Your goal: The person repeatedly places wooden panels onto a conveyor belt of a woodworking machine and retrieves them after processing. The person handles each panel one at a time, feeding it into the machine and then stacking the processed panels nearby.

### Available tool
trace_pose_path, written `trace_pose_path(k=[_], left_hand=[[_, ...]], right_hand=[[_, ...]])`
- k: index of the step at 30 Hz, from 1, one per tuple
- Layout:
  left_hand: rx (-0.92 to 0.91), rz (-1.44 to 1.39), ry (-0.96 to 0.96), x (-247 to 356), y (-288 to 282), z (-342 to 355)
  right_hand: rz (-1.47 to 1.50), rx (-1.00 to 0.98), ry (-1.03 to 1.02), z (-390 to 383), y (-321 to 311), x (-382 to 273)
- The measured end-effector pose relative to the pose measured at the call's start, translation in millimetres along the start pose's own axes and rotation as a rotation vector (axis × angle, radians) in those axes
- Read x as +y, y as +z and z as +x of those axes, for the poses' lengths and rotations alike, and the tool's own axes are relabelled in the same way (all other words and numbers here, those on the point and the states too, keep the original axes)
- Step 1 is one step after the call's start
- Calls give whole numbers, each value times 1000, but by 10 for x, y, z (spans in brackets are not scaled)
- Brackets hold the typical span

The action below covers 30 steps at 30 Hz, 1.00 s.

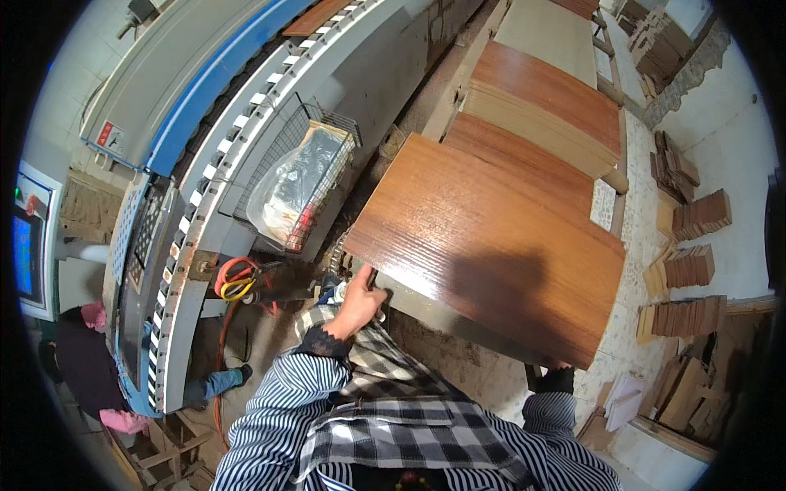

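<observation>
A reddish-brown wood-grain panel (483, 245) lies across my front, turned at an angle to the stacks behind it. Light glares off its near left part, and a dark shadow falls on its right half. At the panel's near left corner, my left hand (358, 304) is closed on the edge, with some fingers hidden. My right hand (560, 365) is at the near right corner. Only a sliver of it shows, since the panel covers its fingers. Below the panel's near edge, a grey surface (442, 315) shows in part.
Stacked panels (544, 123) run away beyond mine on a roller stand. At left stands a long machine (205, 90) with a striped conveyor edge, a wire basket (299, 188) holding a plastic bag, and orange-and-yellow-handled scissors (236, 282). Another person (90, 360) is at far left. Board piles (688, 266) line the right wall.
</observation>
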<state>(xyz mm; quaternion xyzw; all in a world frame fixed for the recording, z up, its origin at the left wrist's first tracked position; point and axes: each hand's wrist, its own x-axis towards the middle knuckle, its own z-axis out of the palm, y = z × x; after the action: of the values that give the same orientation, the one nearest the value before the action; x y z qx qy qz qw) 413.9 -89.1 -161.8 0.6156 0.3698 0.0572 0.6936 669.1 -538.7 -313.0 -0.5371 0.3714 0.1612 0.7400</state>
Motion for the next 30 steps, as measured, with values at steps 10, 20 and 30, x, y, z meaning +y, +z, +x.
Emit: trace_pose_path(k=[10, 20, 30], left_hand=[[277, 207, 339, 506, -331, -64], [134, 128, 387, 1016, -84, 178], [173, 283, 422, 821, 151, -373]], right_hand=[[38, -443, -253, -1160, 546, -677], [-439, -456, -327, -3074, 942, -1057], [-642, -364, -375, -2969, 864, -1178]])
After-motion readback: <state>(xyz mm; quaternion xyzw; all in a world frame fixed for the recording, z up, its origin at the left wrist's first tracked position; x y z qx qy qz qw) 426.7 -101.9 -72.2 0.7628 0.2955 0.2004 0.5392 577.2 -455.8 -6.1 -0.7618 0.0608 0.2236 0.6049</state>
